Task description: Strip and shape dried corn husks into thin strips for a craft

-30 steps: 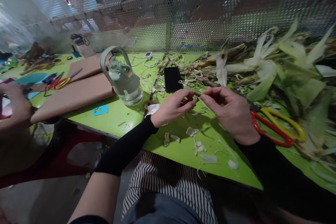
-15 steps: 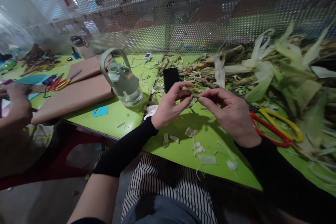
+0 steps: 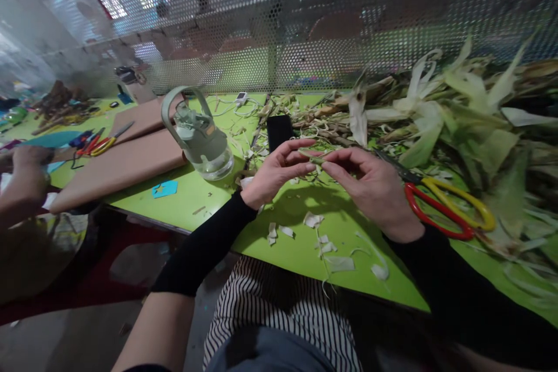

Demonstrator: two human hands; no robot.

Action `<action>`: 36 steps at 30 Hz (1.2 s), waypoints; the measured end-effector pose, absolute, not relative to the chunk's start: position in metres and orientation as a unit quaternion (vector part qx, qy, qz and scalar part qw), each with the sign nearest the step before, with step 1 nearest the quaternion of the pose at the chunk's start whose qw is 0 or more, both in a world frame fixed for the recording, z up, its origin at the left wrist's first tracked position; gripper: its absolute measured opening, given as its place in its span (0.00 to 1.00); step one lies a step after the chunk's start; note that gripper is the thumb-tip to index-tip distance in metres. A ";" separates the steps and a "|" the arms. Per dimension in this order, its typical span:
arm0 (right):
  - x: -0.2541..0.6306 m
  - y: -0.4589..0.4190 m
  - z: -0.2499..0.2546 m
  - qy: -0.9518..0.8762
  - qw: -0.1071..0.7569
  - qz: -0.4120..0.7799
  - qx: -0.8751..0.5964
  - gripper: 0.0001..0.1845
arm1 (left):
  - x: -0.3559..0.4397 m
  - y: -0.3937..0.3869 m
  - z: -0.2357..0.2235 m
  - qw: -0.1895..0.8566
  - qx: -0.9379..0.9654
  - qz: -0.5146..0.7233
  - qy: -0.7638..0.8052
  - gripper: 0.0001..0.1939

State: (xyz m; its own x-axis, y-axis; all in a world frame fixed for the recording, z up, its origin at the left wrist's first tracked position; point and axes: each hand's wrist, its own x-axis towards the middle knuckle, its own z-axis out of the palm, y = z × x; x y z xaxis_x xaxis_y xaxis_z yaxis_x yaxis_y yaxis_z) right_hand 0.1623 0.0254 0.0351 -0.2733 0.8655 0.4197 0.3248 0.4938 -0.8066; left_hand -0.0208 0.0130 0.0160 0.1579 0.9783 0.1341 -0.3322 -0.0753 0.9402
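Between my two hands, over the green table [image 3: 288,256], is a small strip of green corn husk [image 3: 314,158]. My left hand [image 3: 279,171] pinches one end of it between thumb and fingers. The other end sits in the closed fingertips of my right hand [image 3: 370,189]. Scissors [image 3: 449,206] with red and yellow handles lie just right of my right hand, their blades partly under the husk scraps. Behind my left hand lies a black phone [image 3: 279,131]. Small pale husk scraps [image 3: 314,220] are scattered on the table below my hands.
A large heap of corn husks [image 3: 440,110] covers the right side. To the left stand a water bottle [image 3: 203,142], brown paper packages [image 3: 126,165] and a blue tag [image 3: 164,188]. Another person's hand [image 3: 28,177] is at far left. A perforated metal screen [image 3: 244,29] closes off the back.
The husk strip has turned slightly and more of it shows between my fingertips. Both hands stay closed on it. The whole view has shifted a little.
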 end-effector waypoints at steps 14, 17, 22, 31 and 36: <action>0.162 0.027 0.036 -0.721 0.425 0.359 -0.413 0.14 | -0.009 0.005 0.018 0.515 0.503 0.582 0.378 0.23; 0.160 0.027 0.034 -0.724 0.423 0.355 -0.414 0.15 | -0.007 0.006 0.015 0.510 0.500 0.589 0.378 0.20; 0.157 0.028 0.029 -0.722 0.429 0.328 -0.433 0.20 | -0.005 0.011 0.008 0.499 0.481 0.612 0.381 0.17; 0.161 0.032 0.027 -0.754 0.417 0.278 -0.424 0.14 | -0.007 0.013 0.009 0.509 0.493 0.590 0.387 0.14; 0.162 0.036 0.025 -0.775 0.384 0.263 -0.429 0.13 | -0.012 0.009 0.018 0.483 0.567 0.522 0.415 0.11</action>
State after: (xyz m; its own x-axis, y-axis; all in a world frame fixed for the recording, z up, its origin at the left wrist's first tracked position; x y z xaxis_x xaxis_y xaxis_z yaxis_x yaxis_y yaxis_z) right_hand 0.1622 0.0355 0.0247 -0.3384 0.8656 0.3690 0.4623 0.4945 -0.7361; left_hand -0.0124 0.0092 0.0184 0.1105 0.9751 0.1922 -0.0341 -0.1896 0.9813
